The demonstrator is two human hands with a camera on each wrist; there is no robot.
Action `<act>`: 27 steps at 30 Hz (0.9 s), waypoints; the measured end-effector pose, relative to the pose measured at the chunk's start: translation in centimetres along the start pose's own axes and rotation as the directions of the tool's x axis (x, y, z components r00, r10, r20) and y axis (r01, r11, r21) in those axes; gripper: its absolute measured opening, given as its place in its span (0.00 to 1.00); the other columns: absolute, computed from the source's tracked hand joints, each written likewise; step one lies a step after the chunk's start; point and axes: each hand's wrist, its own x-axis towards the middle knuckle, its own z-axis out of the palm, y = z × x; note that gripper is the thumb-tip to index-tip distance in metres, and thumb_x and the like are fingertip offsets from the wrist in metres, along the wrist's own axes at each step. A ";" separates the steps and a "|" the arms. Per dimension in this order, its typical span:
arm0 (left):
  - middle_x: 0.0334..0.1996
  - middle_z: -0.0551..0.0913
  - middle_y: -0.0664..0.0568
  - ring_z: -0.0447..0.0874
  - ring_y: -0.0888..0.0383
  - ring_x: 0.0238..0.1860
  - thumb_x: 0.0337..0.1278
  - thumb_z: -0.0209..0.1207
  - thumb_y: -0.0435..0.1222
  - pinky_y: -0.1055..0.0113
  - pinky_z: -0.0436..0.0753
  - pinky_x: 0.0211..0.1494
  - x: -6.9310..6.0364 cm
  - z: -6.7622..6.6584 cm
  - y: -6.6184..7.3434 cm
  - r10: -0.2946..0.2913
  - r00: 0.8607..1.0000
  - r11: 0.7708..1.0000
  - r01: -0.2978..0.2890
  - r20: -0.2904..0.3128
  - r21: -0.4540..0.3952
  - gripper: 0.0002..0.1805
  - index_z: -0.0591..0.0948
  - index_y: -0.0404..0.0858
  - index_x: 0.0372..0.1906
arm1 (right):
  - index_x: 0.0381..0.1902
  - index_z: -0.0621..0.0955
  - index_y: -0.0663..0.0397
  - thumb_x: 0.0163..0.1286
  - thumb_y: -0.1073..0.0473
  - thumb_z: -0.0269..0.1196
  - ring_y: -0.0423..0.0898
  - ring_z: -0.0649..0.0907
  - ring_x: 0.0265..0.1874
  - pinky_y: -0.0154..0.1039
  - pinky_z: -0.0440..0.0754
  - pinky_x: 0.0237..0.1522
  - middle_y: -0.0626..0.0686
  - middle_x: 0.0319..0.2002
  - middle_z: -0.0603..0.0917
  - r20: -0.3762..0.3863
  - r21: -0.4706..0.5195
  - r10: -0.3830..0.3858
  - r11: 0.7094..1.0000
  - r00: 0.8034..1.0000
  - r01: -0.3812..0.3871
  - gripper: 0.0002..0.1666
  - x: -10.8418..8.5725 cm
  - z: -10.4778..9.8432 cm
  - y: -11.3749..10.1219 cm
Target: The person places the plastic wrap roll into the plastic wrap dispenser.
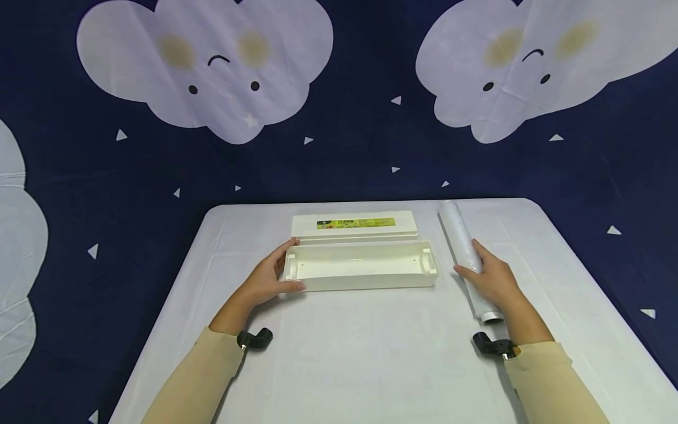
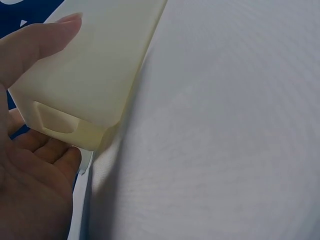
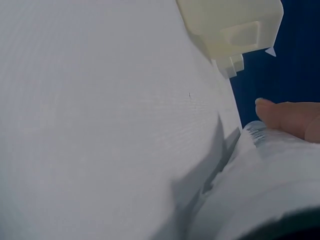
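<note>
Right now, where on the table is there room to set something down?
Widest: the near middle of the table, in front of the box, between left sleeve and right sleeve. Smaller: right of the roll and right hand. Crowded: the back, where lid, box and left hand bunch together.

Long white box [image 1: 365, 283], open-topped, white roll [image 1: 463, 249] slanting to its right

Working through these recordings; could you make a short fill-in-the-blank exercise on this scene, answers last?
1. In the head view, the left hand holds the open, cream-white rectangular plastic box by its ____ end.
2. There, the glossy white cylindrical roll in the right hand lies to the box's ____.
3. Of the box and the flat, cream-white plastic lid, the ____ is farther from the person.

Missing words: left; right; lid.
</note>
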 end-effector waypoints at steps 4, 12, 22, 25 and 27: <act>0.82 0.54 0.40 0.51 0.42 0.81 0.46 0.80 0.25 0.53 0.53 0.82 -0.1 0.0 0.0 0.000 1.000 1.000 0.000 0.001 -0.002 0.60 0.58 0.36 0.84 | 0.83 0.50 0.68 0.75 0.46 0.69 0.81 0.70 0.65 0.74 0.73 0.62 0.82 0.72 0.60 -0.003 -0.015 -0.010 1.000 1.000 0.010 0.57 0.0 0.1 -0.2; 0.82 0.55 0.41 0.51 0.43 0.81 0.46 0.80 0.24 0.53 0.54 0.82 -0.2 -0.1 0.0 0.011 1.000 1.000 -0.011 0.000 0.011 0.61 0.57 0.35 0.84 | 0.82 0.52 0.70 0.74 0.52 0.70 0.81 0.72 0.63 0.74 0.75 0.60 0.83 0.71 0.62 -0.011 -0.037 -0.028 0.999 1.000 0.028 0.55 0.0 0.2 -0.3; 0.82 0.54 0.42 0.50 0.45 0.82 0.46 0.80 0.24 0.55 0.53 0.82 -0.3 0.0 0.1 -0.006 1.000 1.000 0.006 -0.006 -0.006 0.61 0.57 0.35 0.84 | 0.82 0.55 0.70 0.73 0.55 0.69 0.78 0.76 0.60 0.72 0.78 0.57 0.82 0.69 0.65 -0.038 -0.015 -0.022 1.000 0.999 0.021 0.51 -0.2 0.1 -0.4; 0.83 0.54 0.44 0.51 0.46 0.81 0.45 0.81 0.26 0.55 0.55 0.82 0.1 -0.1 -1.3 0.002 1.000 1.000 -0.002 -0.007 -0.002 0.62 0.57 0.38 0.84 | 0.81 0.57 0.70 0.73 0.54 0.70 0.77 0.77 0.59 0.71 0.79 0.56 0.82 0.68 0.66 -0.047 -0.009 -0.016 1.000 0.999 0.016 0.51 0.0 -0.1 -0.2; 0.83 0.54 0.45 0.51 0.47 0.81 0.45 0.82 0.27 0.55 0.55 0.82 0.4 -0.2 -2.3 0.012 1.000 1.000 -0.012 -0.006 -0.001 0.63 0.57 0.40 0.85 | 0.80 0.59 0.70 0.73 0.53 0.70 0.76 0.77 0.58 0.70 0.80 0.55 0.82 0.68 0.67 -0.056 -0.005 -0.015 1.000 0.998 0.015 0.50 0.0 -0.3 0.0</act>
